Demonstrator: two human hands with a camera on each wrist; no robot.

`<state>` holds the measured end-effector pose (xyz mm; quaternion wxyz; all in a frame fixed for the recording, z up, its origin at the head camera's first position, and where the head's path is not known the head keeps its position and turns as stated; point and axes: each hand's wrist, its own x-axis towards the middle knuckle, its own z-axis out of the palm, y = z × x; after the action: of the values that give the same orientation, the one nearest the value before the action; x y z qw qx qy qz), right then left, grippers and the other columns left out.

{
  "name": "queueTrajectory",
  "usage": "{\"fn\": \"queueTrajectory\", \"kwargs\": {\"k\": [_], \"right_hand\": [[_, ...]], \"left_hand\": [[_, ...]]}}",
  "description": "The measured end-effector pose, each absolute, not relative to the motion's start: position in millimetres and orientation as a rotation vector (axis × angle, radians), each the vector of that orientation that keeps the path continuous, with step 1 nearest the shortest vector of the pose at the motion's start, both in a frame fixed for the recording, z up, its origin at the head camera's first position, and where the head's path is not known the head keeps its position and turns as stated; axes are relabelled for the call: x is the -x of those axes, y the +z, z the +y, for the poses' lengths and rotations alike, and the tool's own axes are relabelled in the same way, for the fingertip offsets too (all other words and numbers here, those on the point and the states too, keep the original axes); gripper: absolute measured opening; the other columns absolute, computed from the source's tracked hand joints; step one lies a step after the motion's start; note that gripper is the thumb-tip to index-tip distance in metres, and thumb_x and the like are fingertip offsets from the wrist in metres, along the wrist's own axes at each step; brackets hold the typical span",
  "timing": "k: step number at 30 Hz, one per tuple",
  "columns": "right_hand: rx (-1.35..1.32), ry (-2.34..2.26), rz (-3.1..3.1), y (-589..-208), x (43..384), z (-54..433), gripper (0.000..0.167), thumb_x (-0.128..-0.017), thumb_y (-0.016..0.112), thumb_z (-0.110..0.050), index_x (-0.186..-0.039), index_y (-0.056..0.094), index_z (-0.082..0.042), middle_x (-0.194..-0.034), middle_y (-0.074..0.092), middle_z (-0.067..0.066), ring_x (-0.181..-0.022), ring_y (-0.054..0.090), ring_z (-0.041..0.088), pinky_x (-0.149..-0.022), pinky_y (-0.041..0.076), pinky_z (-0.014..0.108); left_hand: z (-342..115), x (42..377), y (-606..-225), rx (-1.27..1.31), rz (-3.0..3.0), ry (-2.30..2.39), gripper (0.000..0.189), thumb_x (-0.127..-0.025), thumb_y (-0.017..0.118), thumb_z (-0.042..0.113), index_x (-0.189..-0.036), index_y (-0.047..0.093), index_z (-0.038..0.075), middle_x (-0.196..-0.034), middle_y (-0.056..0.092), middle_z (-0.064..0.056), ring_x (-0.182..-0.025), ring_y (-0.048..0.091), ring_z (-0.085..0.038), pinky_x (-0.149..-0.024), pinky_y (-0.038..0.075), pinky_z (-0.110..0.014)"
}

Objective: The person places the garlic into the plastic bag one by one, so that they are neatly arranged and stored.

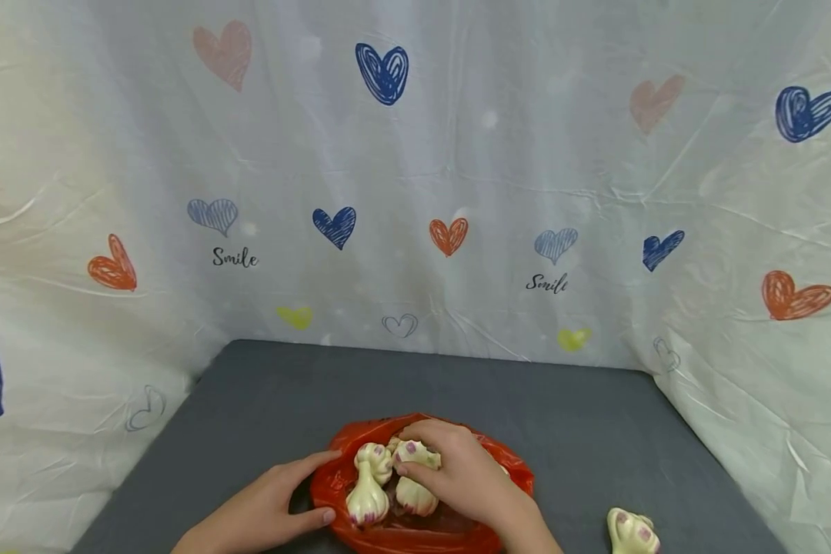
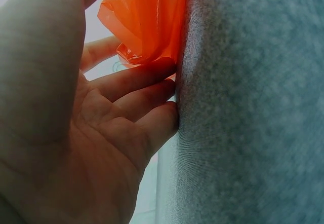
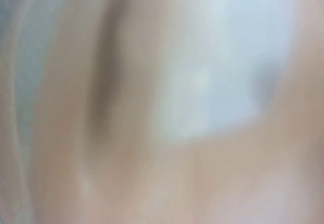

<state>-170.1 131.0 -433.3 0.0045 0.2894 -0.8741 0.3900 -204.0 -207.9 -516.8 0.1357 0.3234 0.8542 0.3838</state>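
A red plastic bag [image 1: 457, 542] lies spread on the table with its mouth up and several garlic bulbs in it, pale with purple spots. One long-necked garlic bulb [image 1: 367, 498] sits at the bag's left side. My left hand [image 1: 277, 496] touches the bag's left edge, thumb and fingers apart; the left wrist view shows its fingers [image 2: 144, 100] loosely extended against the orange-looking plastic. Over the bag, my right hand [image 1: 460, 469] holds a garlic bulb [image 1: 415, 454] between thumb and fingers. The right wrist view is too blurred to show what is held.
Another garlic bulb [image 1: 632, 531] lies on the dark grey table [image 1: 568, 431], right of the bag near the front. Behind and at both sides hangs a pale curtain [image 1: 415, 154] printed with hearts and the word "Smile".
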Motion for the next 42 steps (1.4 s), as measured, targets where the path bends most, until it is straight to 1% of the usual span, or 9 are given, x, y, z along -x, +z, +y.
{"fn": "queueTrajectory", "kwargs": {"k": [6,10,16,19,22,26,29,35,42], "right_hand": [[-0.991,1.18,-2.695,-437,174,128,0.034,-0.107,0.074,-0.043,-0.133,0.076,-0.022,-0.129,0.076,-0.004,-0.119,0.071,0.019,-0.098,0.061,0.043],[-0.945,1.176,-2.732,-431,173,126,0.034,-0.105,0.075,-0.045,-0.132,0.076,-0.024,-0.13,0.075,-0.005,-0.123,0.07,0.019,-0.102,0.06,0.043],[-0.902,1.148,-2.734,-422,167,132,0.032,-0.106,0.074,-0.042,-0.132,0.075,-0.024,-0.134,0.073,-0.005,-0.125,0.07,0.023,-0.101,0.06,0.042],[-0.885,1.146,-2.726,-420,163,137,0.03,-0.107,0.074,-0.039,-0.133,0.075,-0.026,-0.135,0.071,-0.009,-0.126,0.069,0.02,-0.101,0.06,0.038],[-0.858,1.137,-2.717,-420,160,141,0.029,-0.107,0.075,-0.039,-0.133,0.075,-0.026,-0.135,0.071,-0.009,-0.127,0.069,0.018,-0.101,0.06,0.039],[-0.82,1.099,-2.694,-421,157,149,0.03,-0.106,0.076,-0.035,-0.133,0.075,-0.022,-0.137,0.072,-0.004,-0.127,0.069,0.023,-0.101,0.06,0.041],[-0.787,1.061,-2.664,-422,156,155,0.03,-0.106,0.076,-0.034,-0.133,0.075,-0.02,-0.136,0.072,-0.005,-0.126,0.07,0.023,-0.1,0.061,0.043],[-0.733,1.008,-2.592,-423,152,167,0.024,-0.105,0.078,-0.035,-0.127,0.076,-0.026,-0.127,0.073,-0.014,-0.117,0.072,0.015,-0.095,0.063,0.045],[-0.66,0.932,-2.591,-425,145,182,0.029,-0.103,0.08,-0.032,-0.13,0.076,-0.023,-0.13,0.074,-0.008,-0.121,0.071,0.018,-0.098,0.062,0.045]], "left_hand": [[-209,203,-516,-0.928,2.456,1.13,0.067,-0.108,0.069,0.05,-0.167,0.045,0.029,-0.162,0.055,-0.005,-0.144,0.057,-0.038,-0.105,0.058,-0.043],[-208,203,-516,-0.954,2.455,1.139,0.065,-0.109,0.068,0.048,-0.167,0.045,0.029,-0.161,0.056,-0.003,-0.143,0.058,-0.036,-0.104,0.057,-0.04],[-208,204,-517,-0.938,2.46,1.116,0.067,-0.108,0.068,0.05,-0.167,0.045,0.028,-0.161,0.056,-0.006,-0.142,0.058,-0.039,-0.104,0.058,-0.044],[-209,203,-518,-0.924,2.437,1.131,0.068,-0.109,0.068,0.049,-0.167,0.045,0.024,-0.161,0.055,-0.01,-0.142,0.058,-0.042,-0.102,0.059,-0.042],[-210,202,-517,-0.913,2.416,1.143,0.068,-0.109,0.068,0.049,-0.167,0.045,0.023,-0.162,0.054,-0.011,-0.142,0.058,-0.043,-0.101,0.059,-0.04],[-209,204,-516,-0.927,2.432,1.132,0.067,-0.109,0.067,0.05,-0.167,0.045,0.024,-0.162,0.055,-0.01,-0.143,0.057,-0.043,-0.104,0.058,-0.046],[-209,205,-516,-0.935,2.453,1.113,0.067,-0.109,0.068,0.05,-0.167,0.046,0.025,-0.161,0.056,-0.009,-0.143,0.057,-0.042,-0.106,0.057,-0.051],[-209,206,-516,-0.948,2.45,1.109,0.068,-0.108,0.068,0.052,-0.167,0.046,0.025,-0.161,0.056,-0.007,-0.143,0.058,-0.04,-0.106,0.057,-0.05],[-209,205,-516,-0.981,2.475,1.093,0.069,-0.107,0.068,0.056,-0.166,0.047,0.027,-0.16,0.057,-0.004,-0.143,0.059,-0.038,-0.106,0.057,-0.052]]}}
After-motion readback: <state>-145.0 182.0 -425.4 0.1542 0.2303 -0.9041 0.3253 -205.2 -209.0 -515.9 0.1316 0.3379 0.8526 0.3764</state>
